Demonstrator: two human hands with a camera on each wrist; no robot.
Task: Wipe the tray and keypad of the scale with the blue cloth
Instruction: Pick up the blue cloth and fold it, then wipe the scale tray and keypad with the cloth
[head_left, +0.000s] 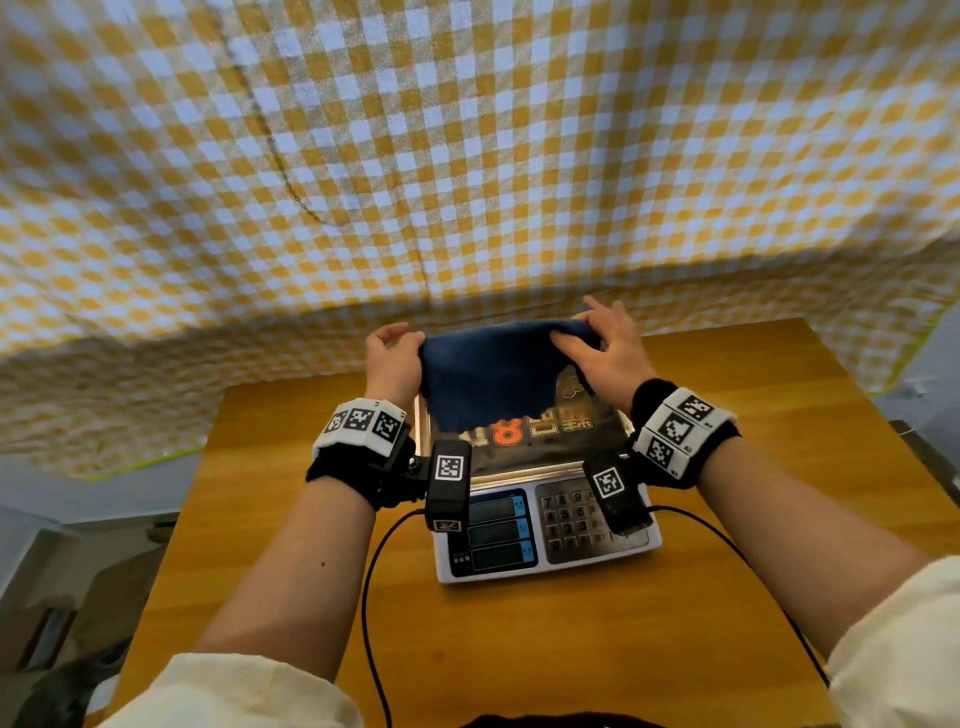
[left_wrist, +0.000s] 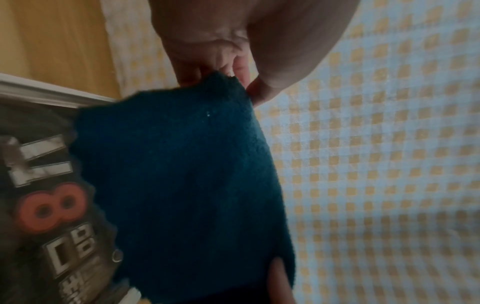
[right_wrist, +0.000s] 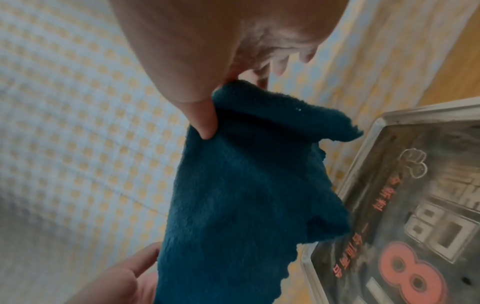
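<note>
The blue cloth (head_left: 488, 371) hangs stretched between both hands above the far half of the scale's tray (head_left: 550, 447). My left hand (head_left: 395, 353) pinches its left top corner; in the left wrist view the left hand (left_wrist: 233, 78) holds the blue cloth (left_wrist: 182, 174) with thumb and fingers. My right hand (head_left: 597, 343) pinches the right top edge; in the right wrist view the right hand's thumb (right_wrist: 205, 121) presses into the blue cloth (right_wrist: 233, 205). The tray (right_wrist: 415, 205) carries a printed sticker with a red 8. The keypad (head_left: 571, 519) lies at the scale's near right, partly hidden by the wrist camera.
The scale stands mid-table on a wooden table (head_left: 779, 519). A yellow-and-white checked curtain (head_left: 467, 156) hangs right behind the table. Black cables (head_left: 371, 571) run from the wrist cameras across the table's near part. The scale's display windows (head_left: 493, 535) face me.
</note>
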